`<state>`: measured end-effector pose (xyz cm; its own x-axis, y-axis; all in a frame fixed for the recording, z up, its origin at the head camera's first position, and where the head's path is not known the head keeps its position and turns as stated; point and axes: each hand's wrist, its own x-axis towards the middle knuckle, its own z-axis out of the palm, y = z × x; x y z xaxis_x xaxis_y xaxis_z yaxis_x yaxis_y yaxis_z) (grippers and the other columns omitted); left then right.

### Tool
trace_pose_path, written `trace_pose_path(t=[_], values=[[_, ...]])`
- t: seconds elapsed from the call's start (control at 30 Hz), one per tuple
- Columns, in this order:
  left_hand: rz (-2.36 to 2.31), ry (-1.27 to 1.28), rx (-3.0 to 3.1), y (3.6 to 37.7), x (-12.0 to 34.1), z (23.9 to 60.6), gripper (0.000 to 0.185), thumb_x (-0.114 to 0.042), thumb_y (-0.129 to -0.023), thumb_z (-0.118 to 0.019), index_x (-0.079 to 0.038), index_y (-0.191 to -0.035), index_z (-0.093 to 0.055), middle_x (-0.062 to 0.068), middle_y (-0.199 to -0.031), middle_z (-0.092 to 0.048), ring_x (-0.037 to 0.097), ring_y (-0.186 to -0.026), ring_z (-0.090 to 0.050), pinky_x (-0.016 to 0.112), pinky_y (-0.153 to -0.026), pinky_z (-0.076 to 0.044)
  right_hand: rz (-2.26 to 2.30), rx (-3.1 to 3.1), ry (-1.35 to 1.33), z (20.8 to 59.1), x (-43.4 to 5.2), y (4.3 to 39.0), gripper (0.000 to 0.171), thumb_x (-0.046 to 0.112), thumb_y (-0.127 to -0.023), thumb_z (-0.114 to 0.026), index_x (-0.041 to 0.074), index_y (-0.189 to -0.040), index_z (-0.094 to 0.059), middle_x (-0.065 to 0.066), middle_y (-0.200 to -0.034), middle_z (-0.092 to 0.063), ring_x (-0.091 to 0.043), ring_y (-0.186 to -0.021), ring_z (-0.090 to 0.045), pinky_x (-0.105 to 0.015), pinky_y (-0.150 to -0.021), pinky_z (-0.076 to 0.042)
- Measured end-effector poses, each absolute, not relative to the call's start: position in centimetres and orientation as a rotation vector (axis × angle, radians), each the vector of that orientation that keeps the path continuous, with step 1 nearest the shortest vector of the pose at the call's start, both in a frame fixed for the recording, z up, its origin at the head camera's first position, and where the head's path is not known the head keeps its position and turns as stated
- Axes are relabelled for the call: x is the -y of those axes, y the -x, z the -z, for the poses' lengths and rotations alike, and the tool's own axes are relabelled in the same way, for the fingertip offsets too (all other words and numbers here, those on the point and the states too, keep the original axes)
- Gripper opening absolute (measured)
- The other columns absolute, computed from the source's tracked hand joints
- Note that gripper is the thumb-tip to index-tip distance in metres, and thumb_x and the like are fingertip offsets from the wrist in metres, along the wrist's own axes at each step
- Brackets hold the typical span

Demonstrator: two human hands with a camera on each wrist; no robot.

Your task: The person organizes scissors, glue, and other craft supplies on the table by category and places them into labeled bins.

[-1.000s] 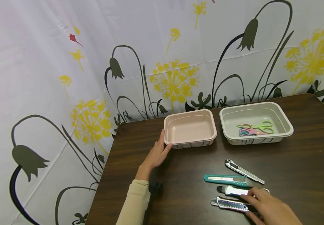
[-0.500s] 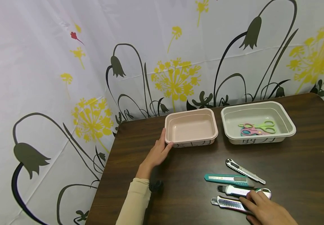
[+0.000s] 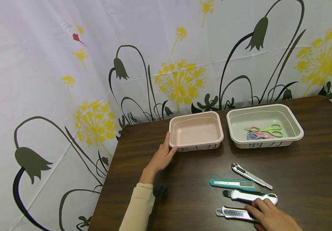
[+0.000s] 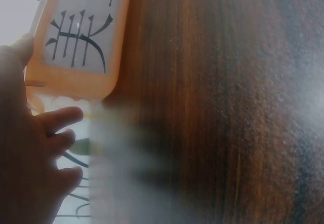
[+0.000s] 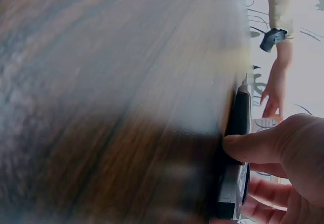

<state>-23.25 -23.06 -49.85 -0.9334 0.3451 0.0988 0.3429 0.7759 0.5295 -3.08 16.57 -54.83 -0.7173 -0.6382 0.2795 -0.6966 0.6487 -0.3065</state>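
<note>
Spanning the view, dark wood tabletop (image 3: 313, 179) backed by a flower-print curtain (image 3: 53, 64). Left hand (image 3: 161, 157) rests relaxed against the pink tray (image 3: 196, 132). Right hand (image 3: 272, 216) pinches the nearest knife (image 3: 233, 213) at the front edge; three more knives lie beside it.

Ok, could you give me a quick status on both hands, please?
Left hand rests against pink tray. Right hand grips nearest box cutter. Three other cutters alongside.
</note>
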Motion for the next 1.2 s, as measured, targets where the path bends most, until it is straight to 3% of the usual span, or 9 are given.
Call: trace_pose_path(t=[0.3,0.43,0.57,0.73,0.87,1.03,1.2], values=[[-0.867,-0.570,-2.954,23.3,23.1,49.9,0.079,-0.053,-0.103,-0.038,-0.013,-0.159,0.001,0.005,-0.162,-0.016,0.026,-0.142,-0.031,0.055,-0.115,-0.017,-0.655,2.716,-1.162,55.1,-16.7,2.7,0.048,0.021,-0.072,-0.082,0.012,-0.116,-0.066,0.007,-0.100,-0.052,-0.008,-0.085,-0.048,-0.023,-0.058,-0.044],[-0.861,-0.552,-2.946,23.2,23.1,49.8,0.079,-0.052,-0.103,-0.039,-0.014,-0.159,0.002,0.004,-0.162,-0.016,0.027,-0.141,-0.032,0.054,-0.115,-0.017,-0.679,2.849,-1.171,54.8,-16.7,2.6,0.050,0.045,-0.081,-0.075,0.011,-0.116,-0.066,0.009,-0.098,-0.050,-0.005,-0.083,-0.045,-0.023,-0.058,-0.042],[-0.869,-0.545,-2.944,23.1,23.1,49.8,0.079,-0.051,-0.103,-0.040,-0.015,-0.159,0.003,0.004,-0.162,-0.016,0.029,-0.141,-0.033,0.054,-0.115,-0.017,-0.701,3.032,-1.155,53.9,-16.8,2.8,0.061,0.062,-0.083,-0.065,0.012,-0.118,-0.067,0.011,-0.098,-0.049,-0.005,-0.083,-0.044,-0.023,-0.057,-0.042],[-0.880,-0.569,-2.941,23.3,23.0,49.7,0.079,-0.051,-0.103,-0.040,-0.015,-0.159,0.003,0.004,-0.163,-0.015,0.027,-0.141,-0.032,0.055,-0.115,-0.017,-0.790,3.223,-1.015,52.6,-16.8,2.9,0.054,0.058,-0.079,-0.071,0.018,-0.116,-0.070,0.018,-0.093,-0.048,-0.001,-0.079,-0.043,-0.025,-0.053,-0.040],[-0.881,-0.581,-2.936,23.3,23.0,49.6,0.078,-0.051,-0.103,-0.039,-0.016,-0.159,0.003,0.003,-0.163,-0.014,0.028,-0.141,-0.033,0.055,-0.115,-0.017,-0.822,3.254,-0.938,51.7,-16.9,3.0,0.040,0.041,-0.079,-0.077,0.022,-0.114,-0.071,0.022,-0.090,-0.049,0.002,-0.073,-0.042,-0.025,-0.052,-0.039],[-0.884,-0.576,-2.944,23.3,23.0,49.7,0.078,-0.050,-0.103,-0.040,-0.015,-0.159,0.003,0.004,-0.163,-0.014,0.029,-0.141,-0.033,0.055,-0.115,-0.017,-0.731,3.154,-0.924,50.3,-17.1,3.2,0.038,0.033,-0.080,-0.079,0.028,-0.117,-0.070,0.013,-0.108,-0.065,-0.011,-0.091,-0.062,-0.037,-0.062,-0.053],[-0.879,-0.577,-2.940,23.3,23.1,49.7,0.078,-0.050,-0.103,-0.039,-0.016,-0.159,0.004,0.004,-0.163,-0.013,0.028,-0.142,-0.031,0.054,-0.115,-0.016,-0.615,2.940,-0.868,48.4,-16.2,3.9,0.041,0.029,-0.074,-0.084,0.028,-0.113,-0.072,0.011,-0.110,-0.065,-0.013,-0.093,-0.065,-0.039,-0.064,-0.054]])
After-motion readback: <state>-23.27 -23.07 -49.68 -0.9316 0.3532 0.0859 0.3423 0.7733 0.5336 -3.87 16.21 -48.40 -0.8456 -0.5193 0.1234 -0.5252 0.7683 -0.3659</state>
